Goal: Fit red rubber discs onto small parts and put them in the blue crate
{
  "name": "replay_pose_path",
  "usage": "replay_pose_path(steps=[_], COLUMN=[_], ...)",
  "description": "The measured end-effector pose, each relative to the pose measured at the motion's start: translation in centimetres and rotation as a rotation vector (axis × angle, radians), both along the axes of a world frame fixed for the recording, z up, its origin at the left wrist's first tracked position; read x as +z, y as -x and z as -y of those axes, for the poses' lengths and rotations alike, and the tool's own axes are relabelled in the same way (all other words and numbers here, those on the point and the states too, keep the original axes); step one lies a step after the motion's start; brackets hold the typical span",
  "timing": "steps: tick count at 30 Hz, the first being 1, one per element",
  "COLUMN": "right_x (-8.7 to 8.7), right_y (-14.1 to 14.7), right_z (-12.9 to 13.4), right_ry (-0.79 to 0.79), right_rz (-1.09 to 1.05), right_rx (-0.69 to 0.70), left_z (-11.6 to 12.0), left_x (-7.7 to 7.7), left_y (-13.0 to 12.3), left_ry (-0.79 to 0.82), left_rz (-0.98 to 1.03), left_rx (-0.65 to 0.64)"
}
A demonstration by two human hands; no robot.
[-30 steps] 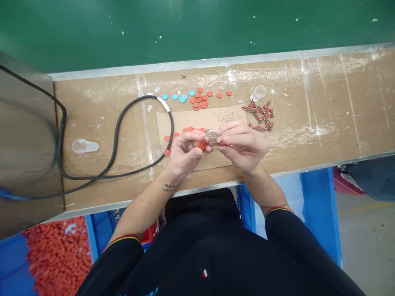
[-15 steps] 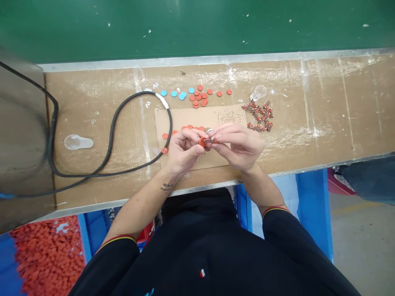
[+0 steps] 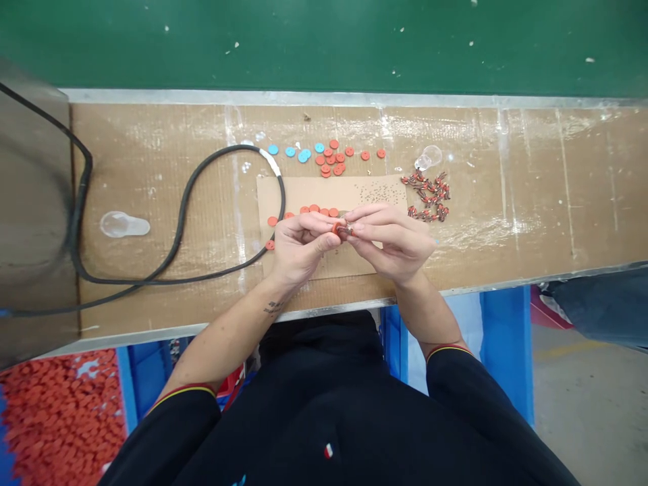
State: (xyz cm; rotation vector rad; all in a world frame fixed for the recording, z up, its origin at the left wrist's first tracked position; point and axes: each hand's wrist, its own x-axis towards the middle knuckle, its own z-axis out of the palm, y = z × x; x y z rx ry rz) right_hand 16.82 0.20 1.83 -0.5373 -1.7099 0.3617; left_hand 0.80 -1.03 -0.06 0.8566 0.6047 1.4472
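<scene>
My left hand (image 3: 300, 244) pinches a small round orange disc (image 3: 336, 229) between thumb and fingers. Facing it, my right hand (image 3: 395, 241) is closed on a small bundle of dark wires with metal ends (image 3: 346, 231), which touches the disc. Fingertips hide part of both pieces. Below the hands lies a flat cardboard sheet (image 3: 296, 189), with several orange discs (image 3: 314, 208) just behind my left hand. Tiny dark bits (image 3: 377, 192) are scattered over the sheet's far right part.
Blue discs (image 3: 290, 152) and more orange discs (image 3: 339, 158) lie beyond the sheet. Wired orange pieces (image 3: 430, 196) are heaped at right, near a clear plastic scoop (image 3: 429, 156). A black cable (image 3: 182, 223) loops at left beside another clear scoop (image 3: 124, 225). A bin of orange pieces (image 3: 61, 418) stands lower left.
The disc in my left hand has turned more edge-on, towards the wires. Both hands stay close together in nearly the same place. The camera view has shifted slightly.
</scene>
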Motion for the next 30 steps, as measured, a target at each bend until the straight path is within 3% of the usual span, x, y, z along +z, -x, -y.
replay_pose_path(steps=[16, 30], right_x=[0.43, 0.31], right_y=[-0.9, -0.65], right_z=[-0.15, -0.12], right_ry=[0.144, 0.173], right_rz=[-0.065, -0.061], right_rx=[-0.011, -0.001], left_z=[-0.01, 0.27], left_x=[-0.6, -0.5], left_y=[0.17, 0.3], left_ry=[-0.339, -0.388], left_rz=[-0.073, -0.073], left_rx=[-0.031, -0.033])
